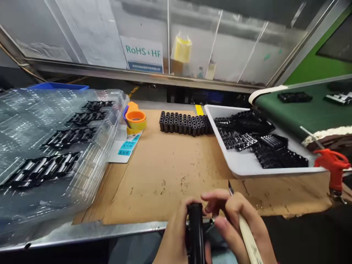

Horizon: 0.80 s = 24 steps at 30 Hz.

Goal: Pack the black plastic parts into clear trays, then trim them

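At the front edge of the bench, my left hand (173, 234) is closed around a black plastic part (195, 233), long and smooth, held end-up toward me. Close beside it on the right, my right hand (243, 220) grips a craft knife (249, 238) with a pale handle. The knife's dark pointed blade sticks up past the knuckles, away from the black part. My right thumb and forefinger are near the part's right side; whether they touch it is unclear. The lower end of the part runs out of view.
A white tray (233, 170) of black parts stands right, beside a red air gun (331, 165) and a green conveyor (308, 113). Black tubular parts (184, 124) stand in rows on cardboard (165, 157). Clear blister trays (90, 183) are stacked left, near an orange tape dispenser (134, 116).
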Available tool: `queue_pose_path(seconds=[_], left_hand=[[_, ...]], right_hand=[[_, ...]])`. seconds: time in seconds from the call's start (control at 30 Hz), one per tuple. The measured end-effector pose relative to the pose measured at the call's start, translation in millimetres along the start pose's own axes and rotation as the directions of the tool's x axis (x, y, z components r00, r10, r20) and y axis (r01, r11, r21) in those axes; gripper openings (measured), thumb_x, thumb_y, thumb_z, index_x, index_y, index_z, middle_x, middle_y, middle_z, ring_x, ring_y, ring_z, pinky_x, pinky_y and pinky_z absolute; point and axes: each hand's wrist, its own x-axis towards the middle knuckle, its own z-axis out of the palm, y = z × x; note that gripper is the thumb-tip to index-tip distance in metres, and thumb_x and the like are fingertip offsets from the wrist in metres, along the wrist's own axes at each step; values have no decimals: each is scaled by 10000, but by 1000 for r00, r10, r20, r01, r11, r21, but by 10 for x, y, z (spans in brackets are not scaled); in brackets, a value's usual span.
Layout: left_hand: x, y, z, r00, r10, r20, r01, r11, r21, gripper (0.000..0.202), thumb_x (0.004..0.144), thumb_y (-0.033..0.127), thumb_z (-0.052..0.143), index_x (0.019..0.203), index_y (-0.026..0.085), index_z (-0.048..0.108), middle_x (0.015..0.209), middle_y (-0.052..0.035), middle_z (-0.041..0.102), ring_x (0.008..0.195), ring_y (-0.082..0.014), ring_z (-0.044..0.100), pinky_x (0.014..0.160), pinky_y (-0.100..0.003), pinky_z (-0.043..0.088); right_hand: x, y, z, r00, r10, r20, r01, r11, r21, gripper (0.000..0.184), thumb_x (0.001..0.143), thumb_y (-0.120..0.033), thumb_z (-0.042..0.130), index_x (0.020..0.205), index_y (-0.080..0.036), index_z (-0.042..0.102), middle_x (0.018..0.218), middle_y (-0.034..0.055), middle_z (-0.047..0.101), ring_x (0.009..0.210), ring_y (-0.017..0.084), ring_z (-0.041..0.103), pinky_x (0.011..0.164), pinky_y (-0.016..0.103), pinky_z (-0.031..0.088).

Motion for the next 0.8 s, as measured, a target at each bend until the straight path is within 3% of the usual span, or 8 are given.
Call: queue_pose_path(seconds=[0.07, 0.13, 0.2, 0.33, 0.57, 0.67, 0.73, 0.8], left_hand=[[-113, 40, -23, 997, 22, 73, -23, 999, 23, 679, 720, 194, 691, 1325, 351, 425, 1030, 5, 711, 766, -185, 689, 629, -281, 560], [-185, 122, -31, 991, 58, 121, -64, 997, 39, 640, 732, 173, 664, 1304, 356, 441, 1067, 12, 718, 828, -179, 703, 714, -286, 569], [-222, 219, -37, 987, 9, 161, -23, 996, 84, 596, 724, 163, 688, 1251, 352, 483, 1099, 21, 721, 900, -180, 712, 784, -290, 573], [-256, 322, -49, 974, -141, 175, 112, 979, 169, 644, 664, 104, 736, 1214, 353, 513, 1109, 43, 700, 970, -183, 705, 849, -304, 580], [-334, 248, 9, 965, -161, 208, 133, 981, 143, 540, 670, 130, 770, 1148, 307, 591, 1080, -4, 733, 946, -243, 728, 829, -367, 615], [-383, 198, -8, 969, -160, 190, 159, 987, 19, 615, 697, 166, 795, 1245, 333, 571, 1176, -37, 719, 1041, -284, 719, 927, -433, 620], [-403, 165, -42, 972, -164, 169, 194, 965, -178, 593, 743, 245, 801, 1279, 347, 569, 1207, -48, 690, 1123, -298, 692, 999, -467, 600], [-404, 140, -78, 974, -175, 143, 220, 880, -421, 524, 794, 384, 790, 1278, 353, 591, 1204, -50, 657, 1181, -305, 671, 1042, -486, 577]], right_hand=[[20, 2, -6, 987, 158, -35, -158, 987, 23, 321, 972, -332, 675, 779, -237, 437, 1069, 25, 715, 823, 143, 623, 763, 245, 554], [52, 6, -34, 965, 263, 6, -262, 963, 60, 346, 967, -315, 680, 757, -229, 419, 945, -1, 689, 737, 113, 558, 692, 204, 513], [67, 21, -58, 956, 287, 55, -290, 954, 74, 364, 947, -269, 689, 735, -221, 397, 831, -21, 624, 659, 93, 488, 609, 175, 464], [10, 95, -60, 943, 333, 30, -334, 940, 71, 371, 888, -185, 713, 730, -220, 380, 769, -52, 542, 618, 75, 423, 557, 155, 400], [-44, 112, -13, 907, 420, 29, -420, 907, -8, 374, 805, -185, 735, 703, -227, 377, 689, -71, 419, 592, 86, 354, 514, 186, 345], [-9, 116, -9, 932, 362, -34, -363, 931, -45, 432, 797, -255, 794, 691, -231, 377, 676, -66, 457, 576, 91, 379, 509, 200, 366], [-7, 149, -24, 951, 274, -139, -275, 961, 14, 397, 878, -331, 765, 718, -233, 415, 703, -48, 541, 593, 101, 460, 533, 208, 414], [-20, 187, -55, 953, 226, -203, -202, 970, 134, 300, 992, -417, 637, 789, -242, 502, 733, -32, 616, 665, 120, 557, 612, 220, 479]])
